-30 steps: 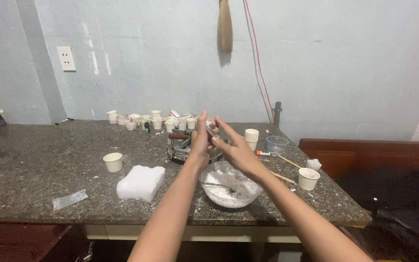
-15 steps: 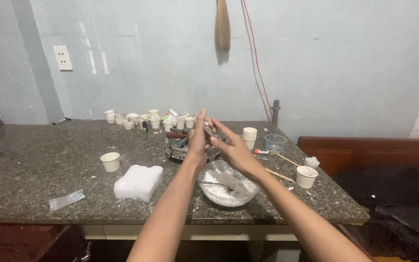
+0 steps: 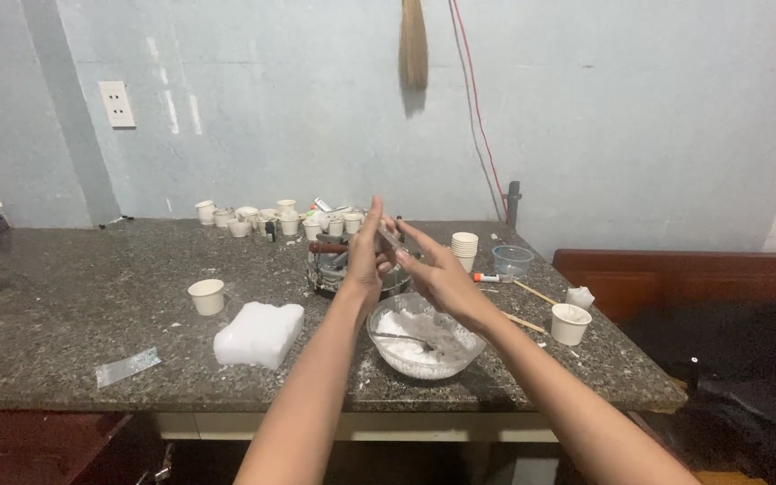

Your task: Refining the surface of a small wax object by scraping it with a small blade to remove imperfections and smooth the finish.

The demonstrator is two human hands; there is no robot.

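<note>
Mid-way through the white powder mix, hands up over the bowl

Both my hands are raised above the glass bowl (image 3: 426,334), left hand (image 3: 365,260) and right hand (image 3: 437,269) with fingers stretched out flat, pinching a small thin thing between them that I honestly can't make out. The bowl already has white powder and a spoon (image 3: 403,339) in it, so I'd say the mixing part is underway, while the white block (image 3: 260,333) beside it looks untouched. Packaging-wise: a flat clear wrapper (image 3: 127,366) near the surface's (image 3: 74,296) front edge, a row of little white cups (image 3: 271,218) along the wall, and a stack of paper cups (image 3: 464,246) further right.
</note>
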